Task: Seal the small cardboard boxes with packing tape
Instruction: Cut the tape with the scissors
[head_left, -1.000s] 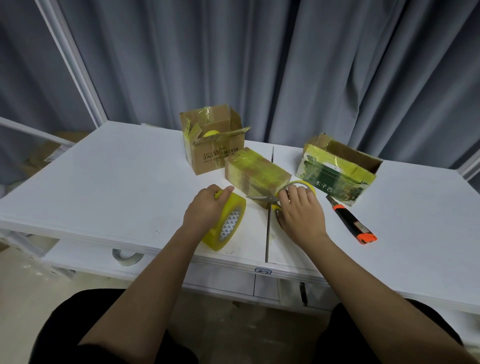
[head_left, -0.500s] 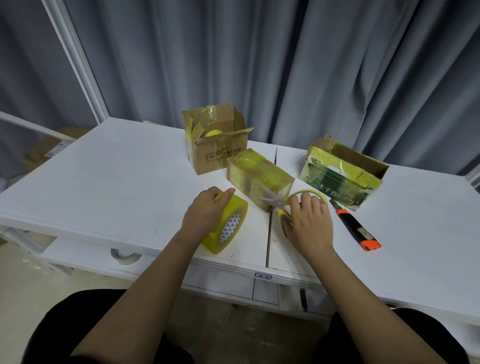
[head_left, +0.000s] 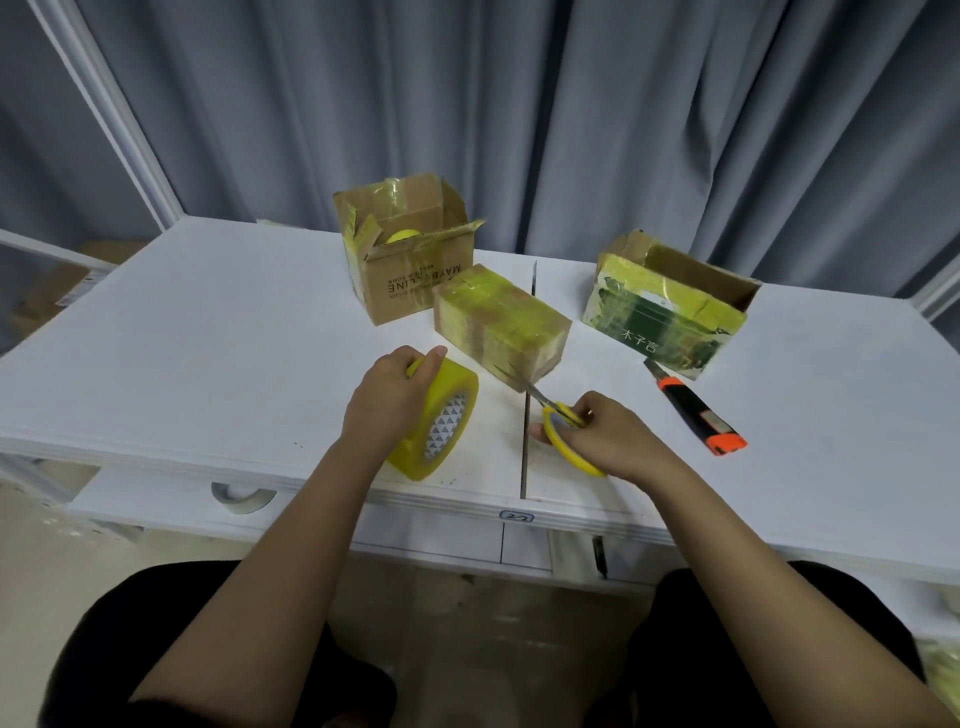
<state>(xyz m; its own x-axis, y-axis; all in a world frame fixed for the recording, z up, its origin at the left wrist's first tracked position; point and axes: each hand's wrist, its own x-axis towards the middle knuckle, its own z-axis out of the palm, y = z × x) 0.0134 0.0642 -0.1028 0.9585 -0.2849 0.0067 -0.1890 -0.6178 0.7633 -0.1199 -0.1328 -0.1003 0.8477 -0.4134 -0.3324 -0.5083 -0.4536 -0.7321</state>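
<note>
While the left hand (head_left: 387, 402) gripped the yellow packing-tape roll (head_left: 439, 421) to steady it, the right hand (head_left: 605, 439), fingers curled through yellow-handled scissors (head_left: 558, 421), aimed the blades at the tape-wrapped closed cardboard box (head_left: 501, 325) at twelve o'clock, likely to cut the strip.

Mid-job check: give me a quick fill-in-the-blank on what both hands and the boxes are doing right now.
1. The left hand grips the yellow ____ roll.
2. The right hand holds yellow-handled ____, blades pointing at the taped box.
3. The utility knife lies ____ on the table.
4. The brown box behind has its flaps ____.

Missing words: tape; scissors; untouched; open
</note>
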